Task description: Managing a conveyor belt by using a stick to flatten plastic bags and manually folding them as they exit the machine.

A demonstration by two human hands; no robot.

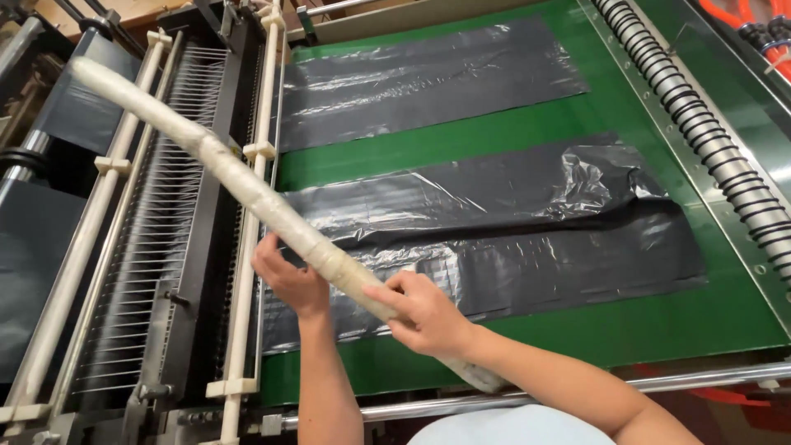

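Note:
A long pale stick wrapped in whitish tape runs diagonally from the upper left down to the lower middle of the head view. My right hand is closed around its lower part. My left hand sits just under the stick with fingers touching it from the left, over the near stack of black plastic bags. That stack lies rumpled on the green table. A second, flatter stack of black bags lies farther back.
At the left stands a machine outlet with cream bars and a row of thin metal wires. A ribbed roller runs along the table's right side. A steel rail crosses the front edge.

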